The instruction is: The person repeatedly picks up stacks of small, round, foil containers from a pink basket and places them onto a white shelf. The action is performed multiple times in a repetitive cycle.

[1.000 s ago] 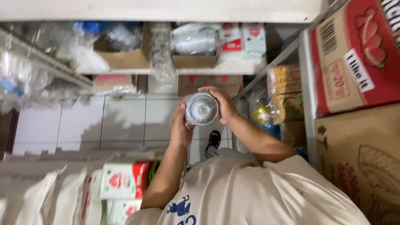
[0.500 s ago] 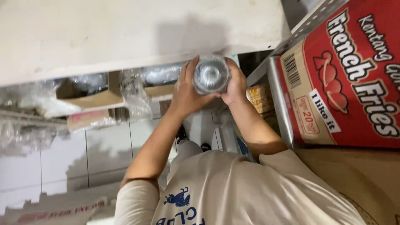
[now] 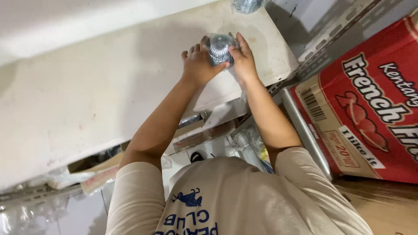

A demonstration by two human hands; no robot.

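Both my hands are stretched out in front of me and clasp a stack of shiny foil cups in clear plastic wrap point(image 3: 219, 48). My left hand point(image 3: 197, 66) grips its left side and my right hand point(image 3: 244, 62) its right side. The pack is held against a white, slightly stained shelf board point(image 3: 100, 95). My beige sleeves and shirt fill the bottom of the view.
Another silvery wrapped pack point(image 3: 246, 4) lies at the board's top edge. A large red cardboard box point(image 3: 370, 117) stands on the right behind a metal rack post point(image 3: 305, 135), with a brown carton point(image 3: 383, 209) below it. Cardboard trays and plastic bags point(image 3: 87, 174) sit under the board.
My hands have carried the foil pack from in front of the lower shelves across to the white board. My view has swung along, and the red box now looms larger.
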